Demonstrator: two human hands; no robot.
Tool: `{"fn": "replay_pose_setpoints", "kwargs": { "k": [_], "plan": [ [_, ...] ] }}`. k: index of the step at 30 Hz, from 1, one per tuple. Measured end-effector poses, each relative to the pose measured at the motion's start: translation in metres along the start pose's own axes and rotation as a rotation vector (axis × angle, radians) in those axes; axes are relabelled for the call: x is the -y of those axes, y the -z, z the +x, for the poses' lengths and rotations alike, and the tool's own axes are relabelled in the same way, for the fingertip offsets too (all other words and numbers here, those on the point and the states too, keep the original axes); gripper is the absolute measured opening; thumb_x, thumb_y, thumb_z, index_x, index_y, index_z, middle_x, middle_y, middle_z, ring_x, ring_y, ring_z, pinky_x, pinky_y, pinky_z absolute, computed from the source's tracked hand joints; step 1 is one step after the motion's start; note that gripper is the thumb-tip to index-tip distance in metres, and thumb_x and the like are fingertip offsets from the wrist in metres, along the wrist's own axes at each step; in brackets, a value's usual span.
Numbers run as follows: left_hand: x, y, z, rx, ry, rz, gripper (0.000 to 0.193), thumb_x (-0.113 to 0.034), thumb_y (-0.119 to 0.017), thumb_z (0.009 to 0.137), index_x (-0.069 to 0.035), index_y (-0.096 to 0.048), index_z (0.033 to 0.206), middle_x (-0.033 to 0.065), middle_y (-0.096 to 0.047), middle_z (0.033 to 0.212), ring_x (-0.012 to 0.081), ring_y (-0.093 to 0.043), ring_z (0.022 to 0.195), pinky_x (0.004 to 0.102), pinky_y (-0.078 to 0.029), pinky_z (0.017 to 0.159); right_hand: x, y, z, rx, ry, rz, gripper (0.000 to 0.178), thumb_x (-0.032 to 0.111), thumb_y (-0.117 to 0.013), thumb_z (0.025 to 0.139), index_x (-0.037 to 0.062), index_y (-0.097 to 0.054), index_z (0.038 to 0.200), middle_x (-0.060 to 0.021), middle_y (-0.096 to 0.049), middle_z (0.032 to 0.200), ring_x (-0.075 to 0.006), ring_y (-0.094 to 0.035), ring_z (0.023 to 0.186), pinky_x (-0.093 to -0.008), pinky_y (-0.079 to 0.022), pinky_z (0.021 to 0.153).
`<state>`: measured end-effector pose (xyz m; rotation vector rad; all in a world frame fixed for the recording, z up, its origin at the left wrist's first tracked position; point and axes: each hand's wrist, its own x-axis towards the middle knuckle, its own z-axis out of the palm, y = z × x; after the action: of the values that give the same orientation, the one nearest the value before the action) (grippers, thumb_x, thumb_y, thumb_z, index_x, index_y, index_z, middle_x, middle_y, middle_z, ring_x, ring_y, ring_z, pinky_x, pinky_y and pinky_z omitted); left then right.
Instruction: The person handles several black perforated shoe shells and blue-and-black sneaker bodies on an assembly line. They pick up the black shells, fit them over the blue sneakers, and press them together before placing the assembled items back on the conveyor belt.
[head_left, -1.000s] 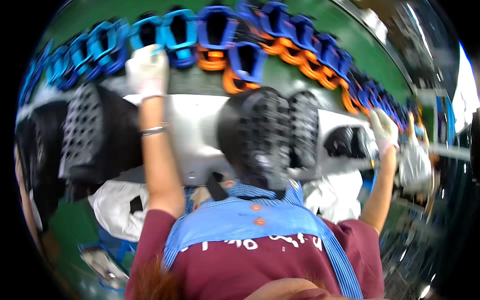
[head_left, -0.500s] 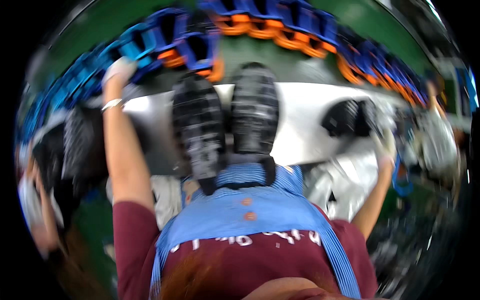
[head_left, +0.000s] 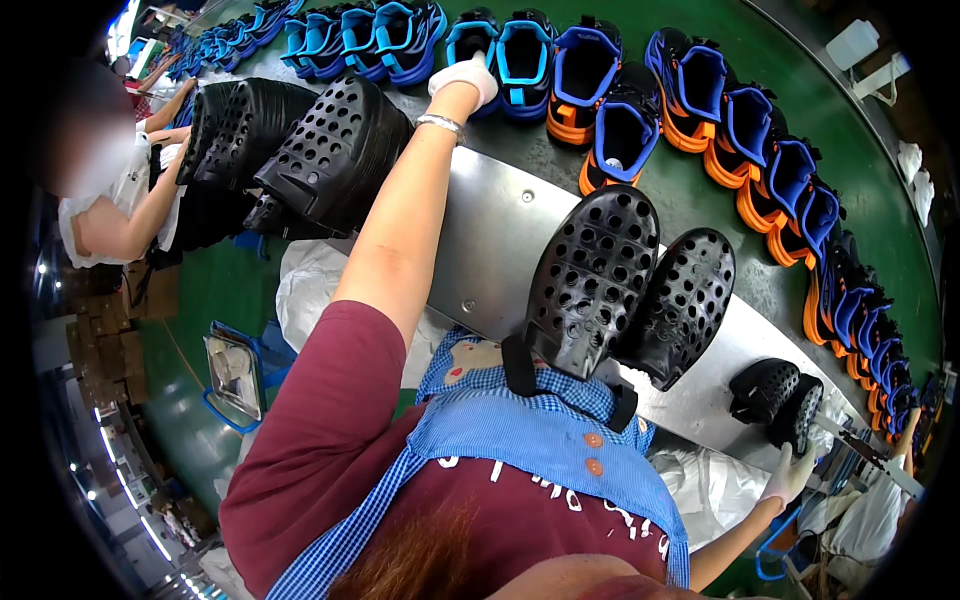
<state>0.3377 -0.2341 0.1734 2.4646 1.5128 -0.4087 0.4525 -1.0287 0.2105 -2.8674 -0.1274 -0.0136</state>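
My left hand, in a white glove, reaches to the far side of the metal bench. Its fingers close on the heel collar of a black and light-blue sneaker. Far to the right, my gloved right hand grips the lower end of a small-looking black perforated shoe form. Another such form lies beside it. Before my apron, two larger black perforated forms stand side by side on the bench. The fingertips of my right hand are partly hidden.
Blue sneakers with orange soles line the green belt, curving to the right; light-blue ones run to the left. Large black perforated forms sit left of my forearm. A co-worker is at the left.
The view has swung and become sharp. My left arm now reaches a black and light-blue sneaker beside the orange-soled ones. My right hand stays at the small black forms.
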Motion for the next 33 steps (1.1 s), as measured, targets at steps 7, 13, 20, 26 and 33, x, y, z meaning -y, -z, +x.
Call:
{"fn": "replay_pose_setpoints", "kwargs": {
  "k": [7, 13, 20, 26, 33],
  "plan": [
    [0.008, -0.011, 0.028, -0.049, -0.079, 0.028, 0.046, -0.026, -0.046, 0.091, -0.017, -0.056, 0.135, 0.0104, -0.06, 0.133, 0.0336, -0.06, 0.119, 0.044, -0.048, 0.096, -0.007, 0.006, 0.001, -0.007, 0.019, -0.148, 0.052, 0.019, -0.07, 0.083, -0.0031, -0.054, 0.127, -0.0214, -0.059, 0.12, -0.0361, -0.057, 0.111, -0.0395, -0.043, 0.097],
    [-0.007, 0.009, -0.027, -0.299, 0.023, -0.004, 0.033, -0.035, -0.06, 0.088, -0.013, -0.071, 0.111, 0.0116, -0.069, 0.115, 0.0315, -0.065, 0.11, 0.0433, -0.052, 0.087, 0.017, 0.043, -0.022, -0.01, -0.12, -0.119, 0.047, 0.022, -0.068, 0.086, -0.0026, -0.055, 0.124, -0.0184, -0.06, 0.113, -0.0303, -0.06, 0.1, -0.0367, -0.046, 0.091],
    [-0.003, -0.023, -0.068, -1.141, -0.526, -0.45, 0.027, -0.031, -0.07, 0.084, -0.01, -0.073, 0.1, 0.0136, -0.067, 0.099, 0.0317, -0.063, 0.091, 0.044, -0.05, 0.079, 0.087, 0.078, 0.004, -0.26, 0.08, 0.002, 0.047, 0.024, -0.064, 0.093, -0.0046, -0.053, 0.129, -0.0144, -0.063, 0.12, -0.0218, -0.058, 0.11, -0.0321, -0.041, 0.1],
    [-0.033, 0.0, -0.118, -0.803, -0.821, -0.894, 0.031, -0.026, -0.068, 0.09, -0.004, -0.069, 0.113, 0.0111, -0.07, 0.1, 0.0214, -0.068, 0.09, 0.0308, -0.055, 0.079, 0.301, 0.072, 0.037, -0.185, 0.632, 0.17, 0.045, 0.013, -0.073, 0.081, -0.0024, -0.059, 0.121, -0.0139, -0.065, 0.111, -0.0218, -0.063, 0.101, -0.032, -0.047, 0.092],
    [-0.047, 0.021, -0.153, 0.662, -1.153, -2.116, 0.042, -0.036, -0.046, 0.103, -0.005, -0.052, 0.131, 0.0078, -0.061, 0.124, 0.0195, -0.059, 0.116, 0.037, -0.048, 0.101, 0.492, 0.023, 0.02, 0.106, 1.215, 0.198, 0.045, 0.028, -0.074, 0.079, 0.0049, -0.06, 0.115, -0.0156, -0.064, 0.101, -0.0329, -0.063, 0.093, -0.0382, -0.051, 0.082]
  ]
}}
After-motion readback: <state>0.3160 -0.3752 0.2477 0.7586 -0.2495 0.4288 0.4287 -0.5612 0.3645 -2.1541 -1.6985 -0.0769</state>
